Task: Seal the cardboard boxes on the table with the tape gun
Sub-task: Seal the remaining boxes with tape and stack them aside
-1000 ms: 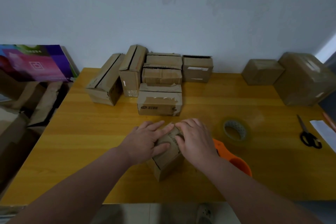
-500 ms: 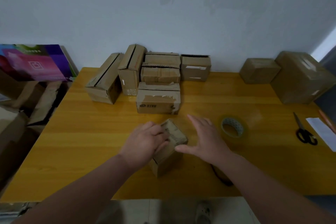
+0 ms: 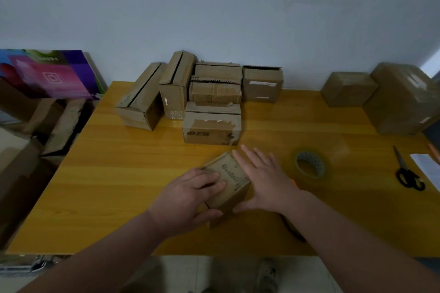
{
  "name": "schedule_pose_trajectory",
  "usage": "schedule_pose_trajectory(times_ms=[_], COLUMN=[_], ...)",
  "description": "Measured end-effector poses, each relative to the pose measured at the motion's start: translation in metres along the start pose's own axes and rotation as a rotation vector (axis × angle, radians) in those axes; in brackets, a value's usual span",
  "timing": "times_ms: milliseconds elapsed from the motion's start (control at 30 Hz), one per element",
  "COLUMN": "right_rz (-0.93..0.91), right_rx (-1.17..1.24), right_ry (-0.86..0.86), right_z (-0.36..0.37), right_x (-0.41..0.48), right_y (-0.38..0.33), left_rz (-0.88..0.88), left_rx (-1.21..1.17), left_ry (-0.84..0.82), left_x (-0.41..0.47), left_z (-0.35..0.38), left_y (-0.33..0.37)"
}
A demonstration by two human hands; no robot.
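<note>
Okay, I've got the small box (image 3: 232,170) at the near middle of the table (image 3: 114,188). It sits skewed, with its long axis running roughly from 7 o'clock, by me, out to 1 o'clock. The top face is up, with a printed strip along its right edge.

My left hand (image 3: 190,197) comes in from 7 o'clock and clamps the near end, fingers laid over the top and thumb tucked against the near side. My right hand (image 3: 267,183) is flat and spread, fingers straight and aimed at about 11 o'clock. Its thumb side is up against the box's right flank; I can't tell whether the palm rests on the wood.

The tape gun (image 3: 293,230) is almost all hidden under my right forearm, with just a dark curved edge showing at 4 o'clock from the box. A roll of tape (image 3: 309,166) lies flat at 3 o'clock, near the right hand but apart from it. Further out that way are black-handled scissors (image 3: 408,175) and a white slip of paper (image 3: 426,169) by the table's edge.

At 12 o'clock a cluster of cardboard boxes (image 3: 212,102) backs onto the pale wall (image 3: 214,7), and two bigger boxes (image 3: 402,102) sit at 2 o'clock. The table is glossy yellow wood. Off its left side, from 9 to 10 o'clock, there's loose cardboard (image 3: 23,150) down on the floor and a purple-pink carton (image 3: 47,74).
</note>
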State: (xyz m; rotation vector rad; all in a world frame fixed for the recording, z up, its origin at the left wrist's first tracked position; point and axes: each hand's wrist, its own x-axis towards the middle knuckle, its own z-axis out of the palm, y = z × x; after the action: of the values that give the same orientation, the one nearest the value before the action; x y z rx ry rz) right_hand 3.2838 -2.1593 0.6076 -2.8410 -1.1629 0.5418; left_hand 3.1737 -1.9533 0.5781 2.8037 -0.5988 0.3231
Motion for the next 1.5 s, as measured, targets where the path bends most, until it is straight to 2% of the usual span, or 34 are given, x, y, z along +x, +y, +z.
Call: schedule_pose_trajectory(times_ms=[233,433,533,633,800,967,1100,1167,1233,1400,1500], right_rz=[-0.026,-0.092,-0.146,-0.04,0.018,-0.041,-0.112,-0.07,0.046,0.241,0.364], right_rx=[-0.309,-0.435,-0.422,-0.351,-0.393,-0.48,-0.413,-0.308,-0.155,0.058,0.131], right_ry=[0.019,-0.019,-0.032,-0.021,-0.05,-0.049,-0.086,-0.084,-0.038,0.004,0.057], right_z=[-0.006,-0.011,-0.019,-0.025,-0.013,-0.013,-0.016,-0.017,-0.018,-0.013,-0.006], right_x=[-0.004,-0.011,-0.012,-0.007,-0.001,-0.005,-0.012,-0.016,-0.021,-0.032,-0.037], right_y=[-0.016,-0.022,-0.021,-0.021,-0.029,-0.031,-0.031,-0.028,-0.024,-0.007,0.003], left_rz=[-0.007,0.002,0.012,0.013,-0.005,-0.001,-0.009,-0.056,-0.144,-0.532,-0.723], left_rx=[-0.011,-0.016,-0.015,-0.03,-0.068,-0.053,-0.062,-0.104,-0.149,-0.209,-0.362], left_ry=[0.011,-0.001,0.01,0.022,0.001,-0.004,0.011,0.026,0.021,-0.166,-0.16], left_x=[-0.001,-0.001,0.0,-0.001,-0.002,-0.001,0.0,0.002,0.006,0.032,0.046], left_z=[0.003,0.006,0.003,0.002,0.004,0.005,0.0,-0.003,-0.006,-0.016,-0.02], left_y=[-0.001,0.001,0.001,0.001,-0.001,0.002,0.004,0.006,0.011,0.025,0.015])
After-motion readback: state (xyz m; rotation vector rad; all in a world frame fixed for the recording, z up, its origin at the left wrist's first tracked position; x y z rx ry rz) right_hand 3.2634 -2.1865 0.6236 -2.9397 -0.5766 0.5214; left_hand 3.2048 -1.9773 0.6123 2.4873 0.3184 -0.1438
